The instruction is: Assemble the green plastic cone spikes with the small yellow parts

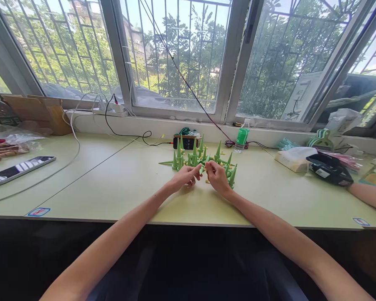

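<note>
Several green cone-shaped pieces (174,160) with small yellowish parts stand in a cluster on the table, just beyond my hands. My left hand (188,174) has its fingers closed around a green cone piece (202,169), held tilted in front of the cluster. On the right side of that piece, my right hand (217,175) is pinched at its edge, close to a small yellowish bit; what sits between those fingertips is too small to make out. One green cone (166,162) lies on its side at the cluster's left end.
Behind the cones stands a black phone with a timer (185,143). A green-labelled bottle (242,136) is behind right. Farther right are a tissue pack (293,159), a black item (329,168) and another person's forearm (369,195). A tablet-like device (20,170) and cable lie left.
</note>
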A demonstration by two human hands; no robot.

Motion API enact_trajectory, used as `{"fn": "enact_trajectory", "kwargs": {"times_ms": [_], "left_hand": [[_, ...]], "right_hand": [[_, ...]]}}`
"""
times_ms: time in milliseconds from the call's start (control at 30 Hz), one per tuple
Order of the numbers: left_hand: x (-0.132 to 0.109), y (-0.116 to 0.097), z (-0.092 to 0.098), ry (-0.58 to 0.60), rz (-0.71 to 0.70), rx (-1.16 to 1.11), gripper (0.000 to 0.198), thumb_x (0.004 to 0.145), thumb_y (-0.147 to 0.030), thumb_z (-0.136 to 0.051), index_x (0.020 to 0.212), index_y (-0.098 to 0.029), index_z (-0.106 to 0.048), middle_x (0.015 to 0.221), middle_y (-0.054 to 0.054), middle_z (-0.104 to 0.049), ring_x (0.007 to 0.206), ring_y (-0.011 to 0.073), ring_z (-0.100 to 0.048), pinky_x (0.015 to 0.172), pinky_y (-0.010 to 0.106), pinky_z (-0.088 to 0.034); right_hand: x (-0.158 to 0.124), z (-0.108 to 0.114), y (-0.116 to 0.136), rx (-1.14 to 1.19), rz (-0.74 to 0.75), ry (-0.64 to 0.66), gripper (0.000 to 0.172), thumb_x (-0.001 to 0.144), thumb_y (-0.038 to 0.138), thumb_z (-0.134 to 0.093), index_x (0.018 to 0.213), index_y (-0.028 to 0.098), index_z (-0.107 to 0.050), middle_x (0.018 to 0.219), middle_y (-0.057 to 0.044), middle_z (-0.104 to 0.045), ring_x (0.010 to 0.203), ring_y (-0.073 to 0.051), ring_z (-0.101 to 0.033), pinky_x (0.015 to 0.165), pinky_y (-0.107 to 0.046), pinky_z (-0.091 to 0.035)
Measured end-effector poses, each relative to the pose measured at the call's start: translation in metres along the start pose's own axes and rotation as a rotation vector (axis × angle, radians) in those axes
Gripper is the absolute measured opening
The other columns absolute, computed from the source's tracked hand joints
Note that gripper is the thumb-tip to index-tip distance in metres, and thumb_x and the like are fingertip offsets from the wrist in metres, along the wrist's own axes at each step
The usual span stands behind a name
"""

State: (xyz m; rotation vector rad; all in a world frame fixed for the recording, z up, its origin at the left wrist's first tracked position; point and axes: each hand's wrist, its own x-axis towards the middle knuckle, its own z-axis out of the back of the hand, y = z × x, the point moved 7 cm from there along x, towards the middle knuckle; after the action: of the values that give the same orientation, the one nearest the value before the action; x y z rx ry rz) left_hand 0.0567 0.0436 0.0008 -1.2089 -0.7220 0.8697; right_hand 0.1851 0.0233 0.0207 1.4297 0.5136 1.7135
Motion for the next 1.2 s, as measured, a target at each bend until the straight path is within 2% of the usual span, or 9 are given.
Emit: {"fn": "enact_trajectory", "kwargs": {"times_ms": [300,600,700,800,900,1200], "left_hand": [[0.002,-0.002,0.004,-0.027,-0.096,0.026,0.054,0.076,-0.067,-0.059,0.067,-0.014,-0.054,0.051,-0.002,-0.046,0.042,0.0070,-0.044,0.040,0.020,-0.032],[-0.005,-0.015,0.006,-0.089,-0.226,0.127,0.042,0.079,-0.056,-0.063,0.075,-0.015,-0.054,0.047,-0.005,-0.046,0.038,0.0048,-0.038,0.040,0.019,-0.027],[-0.006,-0.019,0.007,-0.128,-0.268,0.163,0.041,0.076,-0.054,-0.067,0.076,-0.016,-0.052,0.055,-0.004,-0.050,0.039,0.0041,-0.039,0.040,0.019,-0.027],[-0.006,-0.021,0.009,-0.179,-0.350,0.216,0.041,0.072,-0.052,-0.072,0.080,-0.016,-0.054,0.074,-0.001,-0.058,0.045,0.0040,-0.045,0.041,0.019,-0.032],[-0.006,-0.023,0.010,-0.220,-0.434,0.266,0.040,0.071,-0.050,-0.073,0.088,-0.017,-0.057,0.086,0.000,-0.059,0.049,0.0039,-0.046,0.043,0.018,-0.036],[-0.008,-0.028,0.011,-0.274,-0.588,0.304,0.038,0.076,-0.046,-0.071,0.099,-0.018,-0.060,0.088,0.002,-0.057,0.051,0.0037,-0.041,0.047,0.019,-0.040]], "right_hand": [[0.001,0.001,0.001,-0.022,0.025,-0.002,0.036,0.095,0.047,-0.041,0.071,0.021,-0.043,0.054,0.005,-0.040,0.044,-0.009,-0.038,0.047,-0.023,-0.029],[0.002,0.001,-0.001,-0.079,0.035,-0.024,0.036,0.096,0.046,-0.039,0.071,0.020,-0.046,0.054,0.004,-0.042,0.047,-0.010,-0.036,0.050,-0.024,-0.030],[0.002,0.001,-0.002,-0.085,0.022,-0.032,0.038,0.096,0.046,-0.037,0.068,0.021,-0.042,0.053,0.004,-0.040,0.047,-0.011,-0.035,0.050,-0.025,-0.028],[0.003,0.002,-0.003,-0.103,0.007,-0.043,0.039,0.096,0.046,-0.037,0.065,0.022,-0.038,0.052,0.004,-0.037,0.047,-0.011,-0.033,0.050,-0.026,-0.027],[0.004,0.003,-0.004,-0.123,-0.002,-0.052,0.042,0.095,0.046,-0.037,0.062,0.022,-0.035,0.052,0.004,-0.038,0.049,-0.011,-0.033,0.050,-0.026,-0.026],[0.004,0.003,-0.006,-0.102,-0.047,-0.050,0.044,0.095,0.049,-0.037,0.060,0.022,-0.037,0.048,0.003,-0.040,0.047,-0.012,-0.036,0.049,-0.026,-0.028]]}}
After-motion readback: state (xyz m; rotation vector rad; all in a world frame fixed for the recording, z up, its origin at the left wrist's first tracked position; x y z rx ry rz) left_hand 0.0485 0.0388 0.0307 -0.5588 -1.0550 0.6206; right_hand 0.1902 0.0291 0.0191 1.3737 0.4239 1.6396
